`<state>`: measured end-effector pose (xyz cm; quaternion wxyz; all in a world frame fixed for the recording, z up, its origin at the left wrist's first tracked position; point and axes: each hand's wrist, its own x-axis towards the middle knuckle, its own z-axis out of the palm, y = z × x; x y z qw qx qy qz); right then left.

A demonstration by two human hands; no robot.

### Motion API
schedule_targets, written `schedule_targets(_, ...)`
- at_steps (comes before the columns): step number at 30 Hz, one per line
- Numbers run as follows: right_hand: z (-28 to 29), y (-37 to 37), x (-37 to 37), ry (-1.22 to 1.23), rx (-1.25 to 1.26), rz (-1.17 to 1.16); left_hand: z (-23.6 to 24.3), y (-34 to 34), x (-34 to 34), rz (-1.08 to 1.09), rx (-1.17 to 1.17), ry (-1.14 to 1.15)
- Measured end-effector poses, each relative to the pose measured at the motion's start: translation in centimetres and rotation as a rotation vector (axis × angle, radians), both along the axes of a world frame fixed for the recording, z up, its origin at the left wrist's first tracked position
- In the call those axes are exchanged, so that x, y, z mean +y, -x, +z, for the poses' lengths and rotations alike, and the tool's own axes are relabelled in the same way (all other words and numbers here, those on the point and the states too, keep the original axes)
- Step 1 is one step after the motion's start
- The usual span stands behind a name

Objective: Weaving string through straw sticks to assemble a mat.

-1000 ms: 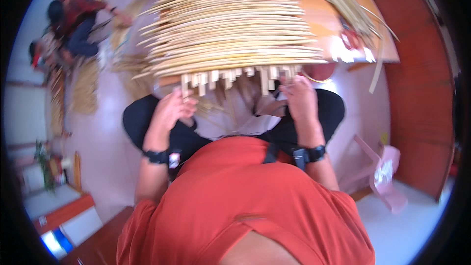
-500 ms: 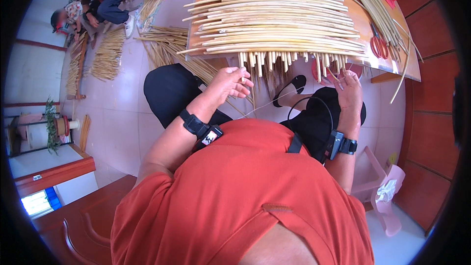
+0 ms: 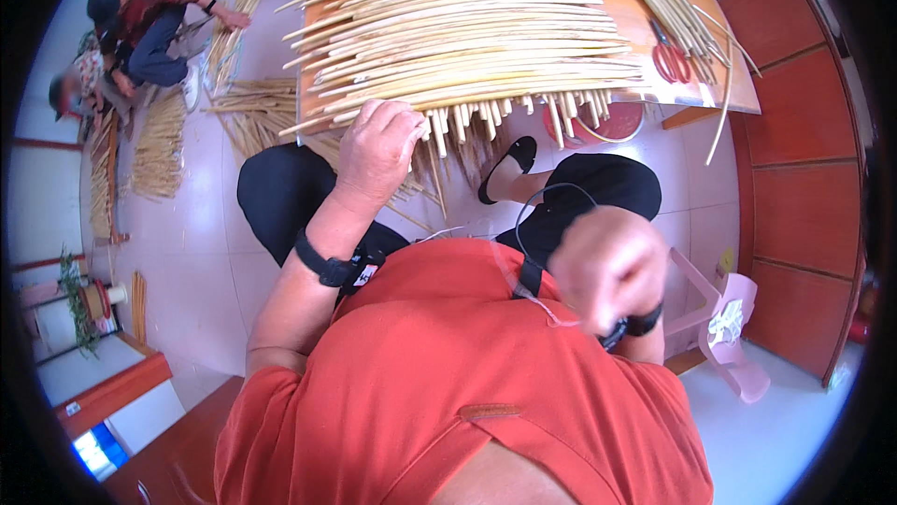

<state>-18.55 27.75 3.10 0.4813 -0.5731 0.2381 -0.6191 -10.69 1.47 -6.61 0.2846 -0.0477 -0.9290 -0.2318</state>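
A mat of pale, thin plant stalks (image 3: 467, 28) lies on a wooden board, several stalk ends poking down past its near edge. My left hand (image 3: 378, 150) is closed at that edge, near the left end of the nearest stalk; its curled fingers hide what they grip. Raised close in front of my chest, my right hand (image 3: 612, 267) is blurred, with its fingers bunched together. A thin pale thread (image 3: 523, 292) runs over my red shirt to its fingertips.
Red-handled scissors (image 3: 670, 58) and a bundle of loose stalks (image 3: 654, 0) lie on the board's right side. Below it stands a pink basin (image 3: 617, 122). Two people crouch at the far left among stalk piles (image 3: 161, 145). A pink plastic chair (image 3: 724, 318) is at right.
My right hand has left the mat's edge and come up toward my chest with the thread. The left has closed at the mat's near edge. The view has shifted right.
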Motion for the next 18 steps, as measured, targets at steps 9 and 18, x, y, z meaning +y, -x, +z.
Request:
schedule_targets(9, -8.1, -1.3, -3.8, -0.699, -0.421, -0.442, -3.6, 4.4, 0.5, 0.026, 0.060, 0.143)
schedule_targets(18, -13.7, -0.4, -7.1, -0.869, 0.121, -1.234, -4.4, 4.5, 0.5, 0.042, 0.009, 0.099)
